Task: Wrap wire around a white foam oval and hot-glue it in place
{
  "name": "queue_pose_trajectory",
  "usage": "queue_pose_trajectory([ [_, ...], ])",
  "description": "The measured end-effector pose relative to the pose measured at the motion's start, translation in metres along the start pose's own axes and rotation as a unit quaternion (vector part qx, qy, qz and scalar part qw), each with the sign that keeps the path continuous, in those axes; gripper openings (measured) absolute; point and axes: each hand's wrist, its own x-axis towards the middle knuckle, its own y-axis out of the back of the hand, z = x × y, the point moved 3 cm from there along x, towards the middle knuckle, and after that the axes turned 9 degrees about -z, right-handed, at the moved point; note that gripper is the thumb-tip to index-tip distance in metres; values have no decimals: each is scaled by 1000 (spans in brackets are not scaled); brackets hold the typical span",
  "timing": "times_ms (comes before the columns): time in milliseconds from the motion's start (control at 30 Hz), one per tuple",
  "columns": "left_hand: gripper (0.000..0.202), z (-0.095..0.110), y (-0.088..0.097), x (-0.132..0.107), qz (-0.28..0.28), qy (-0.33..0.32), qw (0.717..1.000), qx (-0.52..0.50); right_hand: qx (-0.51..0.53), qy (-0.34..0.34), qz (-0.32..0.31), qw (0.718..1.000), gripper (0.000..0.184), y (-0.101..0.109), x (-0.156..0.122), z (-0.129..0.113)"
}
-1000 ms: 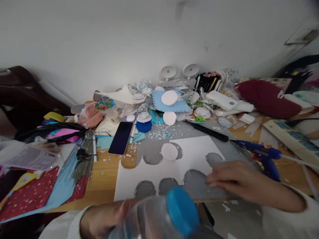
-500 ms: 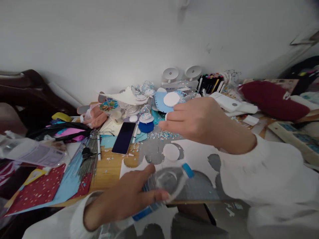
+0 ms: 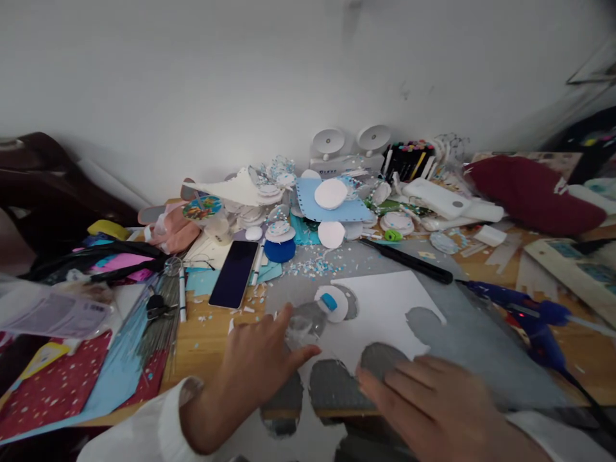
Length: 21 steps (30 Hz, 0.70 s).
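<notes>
My left hand [image 3: 257, 356] is wrapped round a clear plastic bottle [image 3: 308, 319] with a blue cap [image 3: 329, 301]. The bottle lies tilted over a white paper sheet [image 3: 380, 308] that has round holes cut out of it. Under the cap sits a cut white circle [image 3: 337, 308]. My right hand [image 3: 423, 401] lies flat on the near edge of the sheet and the grey cutting mat [image 3: 462, 346], with its fingers stretched out and nothing in them.
A black phone [image 3: 234, 274] lies left of the mat. A black craft knife [image 3: 409, 261] and a blue glue gun [image 3: 524, 317] lie to the right. Paper discs, blue card, markers and scraps crowd the back by the wall. Red and blue sheets [image 3: 72, 378] cover the left.
My left hand has carried the bottle forward and lower onto the paper sheet. My right hand has dropped from above the clutter to the near edge of the mat.
</notes>
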Motion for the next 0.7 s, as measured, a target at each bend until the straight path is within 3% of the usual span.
queue_pose_trajectory([
  [200, 76, 2, 1, 1, -13, -16, 1000, -22, 128, -116, 78, 982, 33, -41, -17, -24],
  [300, 73, 5, 1, 2, -48, -4, 997, 58, 167, -131, 97, 972, 26, -49, -14, -31],
  [433, 67, 10, 3, 1, -86, 15, 985, 150, 191, -121, 91, 970, 23, -51, -12, -32],
  [700, 58, 9, 7, 3, -97, 10, 984, 147, 204, -181, 105, 956, 19, -39, -25, -14],
])
